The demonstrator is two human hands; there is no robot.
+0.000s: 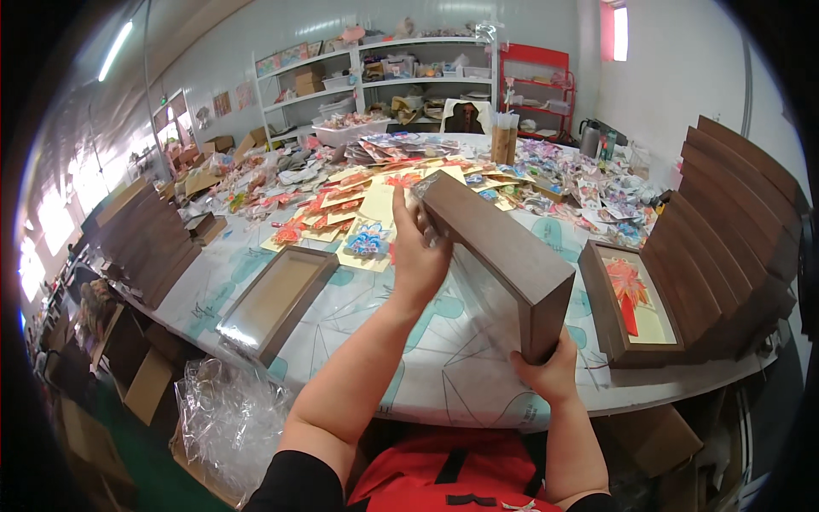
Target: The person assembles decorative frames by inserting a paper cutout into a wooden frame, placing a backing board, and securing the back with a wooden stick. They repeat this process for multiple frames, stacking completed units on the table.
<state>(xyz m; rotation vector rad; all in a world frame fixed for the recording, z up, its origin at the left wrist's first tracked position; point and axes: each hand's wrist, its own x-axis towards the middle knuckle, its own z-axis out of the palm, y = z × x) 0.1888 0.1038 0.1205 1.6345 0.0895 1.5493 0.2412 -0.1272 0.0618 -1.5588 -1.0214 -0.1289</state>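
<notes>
Above the table I hold a deep brown shadow-box frame [503, 235] on its side, tilted, its far end raised. My left hand [420, 252] is at the far left end, thumb side up and fingers against the frame, where crinkled clear film [416, 189] shows. My right hand [550, 369] grips the near lower corner, with the thumb on the left side and the other fingers mostly hidden. Clear film seems to hang beneath the frame. To the left, a second brown frame [280, 300] lies flat. On the right lies a frame with an orange-red paper flower [627, 286] inside.
Brown frames stand stacked at the right [725, 230] and left [145, 243]. Behind my hands, cream cards with paper flowers [368, 241] and loose decorations cover the table [341, 341]. Crumpled clear plastic [230, 418] hangs below its front-left edge. Shelves [426, 77] stand behind.
</notes>
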